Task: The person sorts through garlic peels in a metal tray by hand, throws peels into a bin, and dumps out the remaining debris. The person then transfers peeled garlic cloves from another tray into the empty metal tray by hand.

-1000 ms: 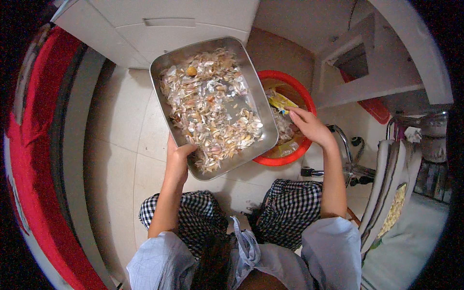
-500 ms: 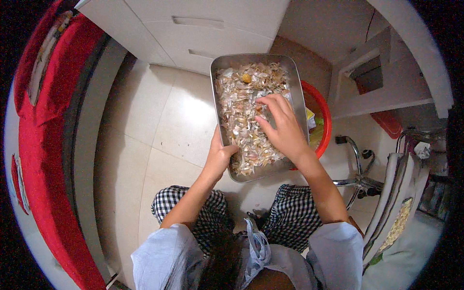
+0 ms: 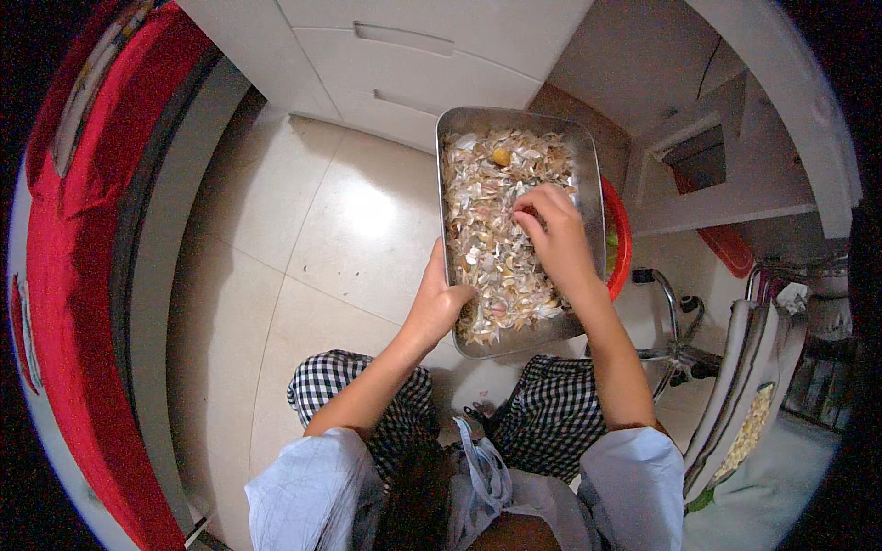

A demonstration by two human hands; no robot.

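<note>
A rectangular metal tray (image 3: 593, 156) is held over my lap, tilted slightly. Small thin pieces (image 3: 491, 197), pale, beige and pinkish, cover most of its bottom; they look like flakes or shells, but their kind is uncertain. Among them near the far end lies a round yellow thing (image 3: 502, 156). My left hand (image 3: 441, 303) grips the tray's left side, its thumb over the rim and its fingers underneath. Above the pieces, my right hand (image 3: 558, 237) is bent inward with thumb and fingertips brought together in a pinch. Whatever is between those fingertips is too small to tell.
Behind the tray's right side stands a red-rimmed bin (image 3: 618, 234). A white drawer cabinet (image 3: 413, 69) is just beyond the tray. To the right are a chair's metal legs (image 3: 675, 312) and padded seat (image 3: 730, 404). Red cloth (image 3: 69, 303) covers the bed-like furniture at left.
The tray and both hands have shifted right in the picture, as has the cabinet. My right hand's fingers, spread apart before, are now drawn together in a pinch.
</note>
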